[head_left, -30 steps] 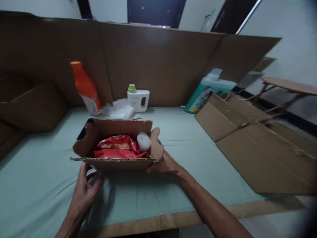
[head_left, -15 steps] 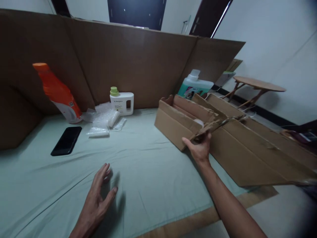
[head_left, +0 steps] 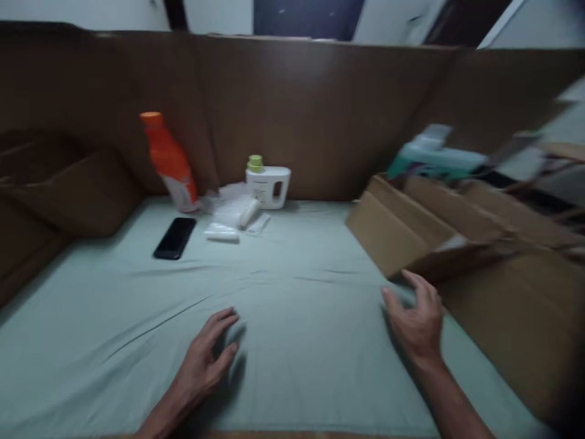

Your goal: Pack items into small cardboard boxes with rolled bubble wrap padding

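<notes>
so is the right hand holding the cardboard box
No, the right hand hangs open just short of the cardboard box, fingers spread and gripping nothing.

Wide bare stretch of pale green cloth-covered table (head_left: 297,317) between left hand (head_left: 205,360) and right hand (head_left: 418,320); far side crowded by flat black phone (head_left: 175,238), leaning orange plastic bottle (head_left: 168,161), crumpled clear plastic wrap (head_left: 233,213), white handled jug (head_left: 268,183); right side blocked by brown corrugated cardboard box (head_left: 406,228).

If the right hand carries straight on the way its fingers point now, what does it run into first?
Most likely the cardboard box. The right hand is open, holding nothing, its fingers aimed up and slightly left at the box's near corner just ahead. The picture is blurred, so the gap between them is hard to judge.
</notes>
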### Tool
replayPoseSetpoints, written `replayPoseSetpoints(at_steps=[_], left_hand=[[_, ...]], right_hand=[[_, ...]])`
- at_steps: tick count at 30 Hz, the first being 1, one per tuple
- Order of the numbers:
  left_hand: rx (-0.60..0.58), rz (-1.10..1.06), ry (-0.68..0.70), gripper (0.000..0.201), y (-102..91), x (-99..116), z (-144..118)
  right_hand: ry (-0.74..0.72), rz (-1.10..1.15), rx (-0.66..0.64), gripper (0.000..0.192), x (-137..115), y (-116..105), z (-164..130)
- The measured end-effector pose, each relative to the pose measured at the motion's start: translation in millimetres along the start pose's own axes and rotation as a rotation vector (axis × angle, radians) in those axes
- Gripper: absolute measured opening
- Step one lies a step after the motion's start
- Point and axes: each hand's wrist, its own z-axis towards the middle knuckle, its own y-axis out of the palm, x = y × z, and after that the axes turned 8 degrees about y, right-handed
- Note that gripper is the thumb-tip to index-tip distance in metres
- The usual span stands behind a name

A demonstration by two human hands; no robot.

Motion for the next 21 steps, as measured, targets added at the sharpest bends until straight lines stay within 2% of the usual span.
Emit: replayPoseSetpoints(at_steps=[2,4,6,7,9,12,15,17,19,21], left_hand=[[-0.024,-0.025,0.01,0.04,-0.6,6.8,1.4],[-0.056,-0.042,-0.001,0.042,-5.8,8.9,5.3],[-0.04,-0.012,-0.004,0.042,-21.5,4.2,11.4],[0.012,0.039,-0.005,0.041,-34.7,-0.6,15.2],[0.196,0.191,-0.028,0.04,-73.7,-14.2,25.2],[0.515,0.387,-0.112,0.047,-158.6,-38.8,51.4],[0.742,0.496,-0.167,0.062,-251.4,-59.8,93.4],[0.842,0.555,-0.193,0.07,-300.9,-70.7,124.8],[0.875,0.636,-0.261,0.062,-333.3,-81.0,152.8],[0.864,0.651,-0.31,0.043,-348.4,-89.8,172.3]], right_hand=[[-0.129,0.008,-0.187,0.042,-11.2,15.7,-3.4],[-0.272,0.042,-0.346,0.041,-32.6,46.5,-6.5],[-0.418,0.044,-0.445,0.044,-67.4,81.8,-17.3],[-0.496,0.04,-0.483,0.045,-88.3,97.3,-26.0],[-0.658,0.054,-0.523,0.044,-131.2,120.7,-46.9],[-0.851,0.137,-0.487,0.043,-180.7,138.8,-72.9],[-0.913,0.178,-0.446,0.041,-200.5,145.7,-80.6],[-0.926,0.175,-0.421,0.04,-201.4,147.2,-78.8],[-0.94,0.16,-0.408,0.04,-199.7,146.8,-76.2],[-0.945,0.143,-0.411,0.041,-199.6,144.7,-75.1]])
